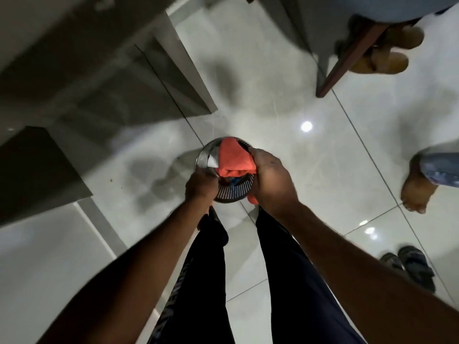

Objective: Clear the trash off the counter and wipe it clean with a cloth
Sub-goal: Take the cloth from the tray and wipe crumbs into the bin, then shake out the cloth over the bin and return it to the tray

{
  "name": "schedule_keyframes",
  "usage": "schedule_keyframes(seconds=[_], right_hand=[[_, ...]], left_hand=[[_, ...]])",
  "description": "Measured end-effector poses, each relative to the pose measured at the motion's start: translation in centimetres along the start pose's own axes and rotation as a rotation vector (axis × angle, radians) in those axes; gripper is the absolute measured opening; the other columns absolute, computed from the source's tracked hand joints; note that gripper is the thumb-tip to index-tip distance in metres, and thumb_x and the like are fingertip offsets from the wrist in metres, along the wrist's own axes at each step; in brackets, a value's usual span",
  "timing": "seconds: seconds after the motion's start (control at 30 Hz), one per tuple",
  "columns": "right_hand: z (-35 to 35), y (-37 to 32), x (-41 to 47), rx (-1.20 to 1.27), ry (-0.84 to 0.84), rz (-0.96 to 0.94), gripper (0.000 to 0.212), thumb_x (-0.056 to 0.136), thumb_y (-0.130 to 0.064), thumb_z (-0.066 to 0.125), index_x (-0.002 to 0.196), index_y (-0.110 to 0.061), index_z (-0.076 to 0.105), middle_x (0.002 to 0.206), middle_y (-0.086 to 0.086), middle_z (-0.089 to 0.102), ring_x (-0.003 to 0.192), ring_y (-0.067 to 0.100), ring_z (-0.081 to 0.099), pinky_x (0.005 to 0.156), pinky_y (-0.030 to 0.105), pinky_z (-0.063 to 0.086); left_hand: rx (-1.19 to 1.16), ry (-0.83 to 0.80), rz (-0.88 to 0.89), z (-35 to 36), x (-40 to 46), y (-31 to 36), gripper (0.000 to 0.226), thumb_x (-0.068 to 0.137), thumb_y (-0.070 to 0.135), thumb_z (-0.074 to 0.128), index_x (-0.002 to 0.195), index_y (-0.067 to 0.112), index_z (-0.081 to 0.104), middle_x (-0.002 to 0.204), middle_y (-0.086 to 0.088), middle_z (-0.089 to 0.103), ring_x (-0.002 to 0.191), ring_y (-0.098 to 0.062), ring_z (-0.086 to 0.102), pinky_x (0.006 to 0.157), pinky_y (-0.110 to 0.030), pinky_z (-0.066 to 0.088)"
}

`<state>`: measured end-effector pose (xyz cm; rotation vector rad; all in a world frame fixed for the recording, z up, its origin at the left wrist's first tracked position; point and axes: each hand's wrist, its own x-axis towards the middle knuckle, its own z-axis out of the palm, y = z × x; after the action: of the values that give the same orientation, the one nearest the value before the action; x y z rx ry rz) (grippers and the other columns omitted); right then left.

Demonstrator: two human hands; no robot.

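Right hand (269, 180) is clenched around a bunched-up orange cloth (234, 158), soft terry-looking fabric folded into a rough wedge. Most of it sits over the mouth of a small round metal bin (224, 170), and a bit of orange pokes out under the heel of the hand too. Left hand (200, 186) is closed on the near-left rim of that bin, fingers curled over the edge.

The bin is a shiny steel cylinder with a perforated mesh wall, you can see the tiny grid of holes on the near side. Inside there's some crumpled stuff, a white scrap and something dark bluish, too blurry to say what exactly. Whether the bin is lifted or standing on the floor I can't tell from this angle.

Both forearms are bare, and below them are dark trousers (285, 281) with pale lettering down the left leg.

Floor (323, 157) is big glossy pale tiles with thin dark grout lines, throwing back ceiling light spots. Grey flat-fronted cabinets (111, 83) on the left, smooth and matte. On the right another person's bare foot (417, 192) with a denim hem, dark strappy sandals (409, 266) lower down, and tan slippers (390, 50) up top beside a dark wooden furniture leg (345, 60).
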<state>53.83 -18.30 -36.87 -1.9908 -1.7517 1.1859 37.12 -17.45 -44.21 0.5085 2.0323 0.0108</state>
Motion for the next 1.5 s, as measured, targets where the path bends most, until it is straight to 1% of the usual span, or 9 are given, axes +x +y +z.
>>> schedule_keyframes(seconds=[0.2, 0.33, 0.5, 0.67, 0.77, 0.97, 1.13, 1.3, 1.5], right_hand=[[-5.8, -6.2, -6.6, -0.009, 0.132, 0.016, 0.059, 0.079, -0.004, 0.046, 0.138, -0.005, 0.046, 0.133, 0.015, 0.056, 0.124, 0.031, 0.052, 0.1, 0.044, 0.046], [-9.5, -12.4, -11.8, -0.027, 0.285, -0.016, 0.06, 0.084, 0.001, 0.053, 0.143, 0.004, 0.042, 0.147, 0.02, 0.048, 0.137, 0.034, 0.044, 0.108, 0.051, 0.04], [-15.0, -23.0, -15.6, 0.289, 0.23, 0.008, 0.077, 0.095, -0.063, 0.025, 0.153, -0.013, 0.017, 0.158, 0.014, 0.029, 0.146, 0.029, 0.03, 0.117, 0.047, 0.03], [-20.2, -27.6, -15.2, 0.349, 0.314, -0.228, 0.12, 0.082, -0.061, 0.064, 0.149, -0.025, -0.029, 0.164, -0.001, -0.02, 0.152, 0.013, -0.01, 0.124, 0.04, 0.011], [-25.3, -29.2, -12.1, 0.624, 0.344, -0.208, 0.134, 0.067, -0.064, 0.076, 0.153, -0.024, -0.019, 0.165, -0.001, 0.005, 0.151, 0.006, 0.009, 0.121, 0.036, 0.023], [-32.9, -28.4, -3.2, 1.141, 0.088, -0.208, 0.068, 0.07, -0.051, 0.083, 0.12, -0.008, 0.065, 0.113, 0.015, 0.073, 0.102, 0.028, 0.07, 0.081, 0.036, 0.056], [-37.2, -27.1, 5.6, 1.227, 0.121, -0.079, 0.044, 0.072, -0.035, 0.083, 0.108, -0.015, 0.069, 0.105, 0.018, 0.073, 0.084, 0.026, 0.073, 0.065, 0.04, 0.057], [-41.4, -27.3, 15.5, 0.961, 0.415, -0.051, 0.038, 0.077, -0.016, 0.077, 0.105, -0.028, 0.055, 0.102, 0.01, 0.067, 0.082, 0.017, 0.066, 0.065, 0.034, 0.056], [-44.0, -29.3, 25.0, 0.497, 0.281, -0.054, 0.032, 0.08, -0.008, 0.065, 0.1, -0.031, 0.056, 0.093, 0.001, 0.067, 0.079, 0.021, 0.062, 0.071, 0.043, 0.058]], left_hand=[[-0.201, -0.264, 0.172, -7.5, -13.3, 9.9, 0.059, 0.08, 0.072, 0.051, 0.09, 0.017, 0.068, 0.08, -0.007, 0.074, 0.051, -0.015, 0.074, 0.046, -0.028, 0.059], [0.001, -0.336, 0.637, -13.8, -23.8, 13.5, 0.048, 0.058, 0.041, 0.068, 0.086, 0.001, 0.069, 0.081, -0.017, 0.072, 0.069, -0.019, 0.065, 0.07, -0.042, 0.061], [0.305, -0.333, 1.126, -22.2, -35.4, 18.1, 0.033, 0.065, 0.037, 0.066, 0.083, 0.009, 0.066, 0.069, -0.006, 0.068, 0.064, -0.023, 0.062, 0.069, -0.044, 0.055], [0.518, -0.366, 1.403, -29.9, -43.0, 22.9, 0.014, 0.077, 0.031, 0.065, 0.087, 0.02, 0.067, 0.07, -0.007, 0.072, 0.059, -0.02, 0.071, 0.054, -0.036, 0.059], [0.644, -0.304, 1.567, -33.5, -45.7, 27.3, 0.015, 0.08, 0.026, 0.072, 0.093, 0.021, 0.073, 0.081, 0.004, 0.074, 0.068, -0.004, 0.065, 0.067, -0.027, 0.054], [0.296, -0.308, 1.554, -35.7, -46.7, 36.8, 0.035, 0.079, 0.007, 0.081, 0.113, 0.009, 0.071, 0.089, -0.002, 0.069, 0.081, -0.011, 0.061, 0.079, -0.035, 0.054], [0.157, 0.045, 1.428, -33.8, -41.4, 47.1, 0.05, 0.078, 0.017, 0.081, 0.113, 0.01, 0.046, 0.084, -0.009, 0.064, 0.076, -0.026, 0.062, 0.075, -0.04, 0.055], [0.331, 0.253, 1.464, -31.8, -34.1, 56.4, 0.012, 0.083, 0.01, 0.072, 0.092, 0.012, 0.066, 0.09, 0.002, 0.067, 0.09, -0.023, 0.066, 0.086, -0.034, 0.051], [0.593, 0.322, 1.262, -29.3, -27.3, 62.1, 0.036, 0.088, 0.007, 0.057, 0.122, 0.009, 0.07, 0.127, -0.012, 0.069, 0.117, -0.028, 0.064, 0.102, -0.035, 0.052]])
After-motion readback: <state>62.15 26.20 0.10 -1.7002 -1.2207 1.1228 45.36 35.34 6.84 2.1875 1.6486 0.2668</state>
